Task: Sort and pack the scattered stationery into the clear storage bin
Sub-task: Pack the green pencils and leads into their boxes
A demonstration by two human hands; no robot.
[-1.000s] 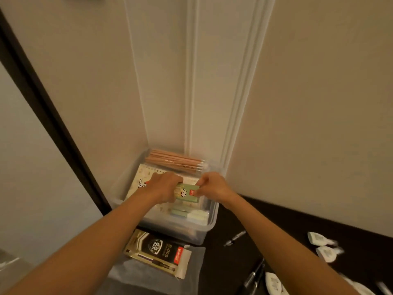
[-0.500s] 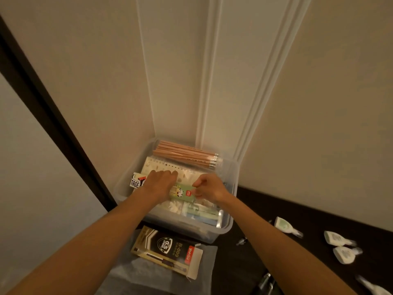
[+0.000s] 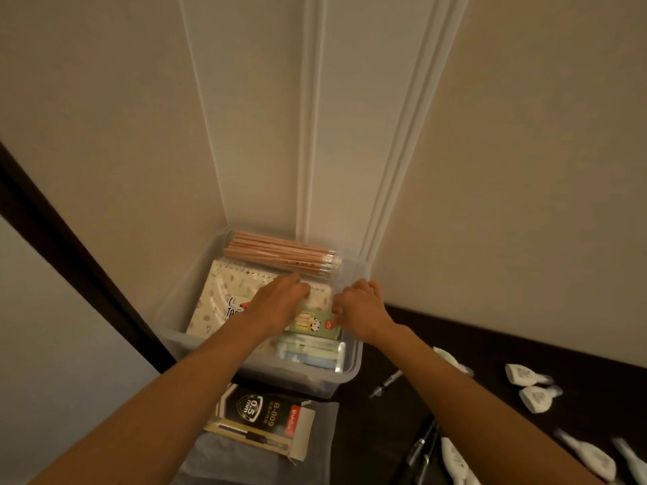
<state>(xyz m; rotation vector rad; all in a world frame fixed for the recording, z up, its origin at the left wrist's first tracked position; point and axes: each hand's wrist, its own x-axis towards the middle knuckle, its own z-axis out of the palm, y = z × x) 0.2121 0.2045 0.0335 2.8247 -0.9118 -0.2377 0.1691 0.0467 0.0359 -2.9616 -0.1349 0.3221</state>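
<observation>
Resting in clear bin [image 3: 350, 362]: left hand [image 3: 280, 306] flat on notebook [image 3: 224, 292], right hand [image 3: 360, 308] pinching green packet [image 3: 317, 323].

A cream wall [image 3: 525, 169] fills most of the view. White trim strips [image 3: 311, 134] run down it to the corner. A dark strip [image 3: 70, 246] crosses the wall on the left. The bench [image 3: 490, 348] is dark. A grey see-through sheet [image 3: 227, 463] lies flat on it near the front.

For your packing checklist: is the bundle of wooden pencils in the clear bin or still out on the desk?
In. The pencil bundle lies inside the clear bin, along its far wall.
</observation>
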